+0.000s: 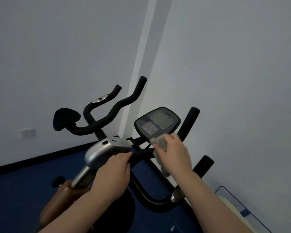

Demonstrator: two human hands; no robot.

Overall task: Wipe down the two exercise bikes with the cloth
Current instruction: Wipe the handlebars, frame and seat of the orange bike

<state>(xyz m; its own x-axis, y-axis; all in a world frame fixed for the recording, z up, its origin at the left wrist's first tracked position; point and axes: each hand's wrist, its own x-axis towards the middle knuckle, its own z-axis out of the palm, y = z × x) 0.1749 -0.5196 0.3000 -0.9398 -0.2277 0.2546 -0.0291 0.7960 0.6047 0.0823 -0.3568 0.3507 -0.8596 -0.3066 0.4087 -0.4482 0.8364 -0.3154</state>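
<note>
The near exercise bike has a black handlebar (142,151), a silver stem cover (99,151) and a dark console (157,123) with a grey screen. My left hand (115,170) grips the handlebar just right of the silver cover. My right hand (173,153) holds a grey cloth (159,142) against the handlebar right below the console; part of the cloth hangs under my palm. The second exercise bike (107,113) stands behind, with curved black handlebars and a black seat (65,118).
White walls meet in a corner behind the bikes. A wall socket (27,132) sits low at the left. The floor (23,187) is dark blue. A brown frame part with a black knob (58,181) lies below my left arm. A pale object (238,211) stands at lower right.
</note>
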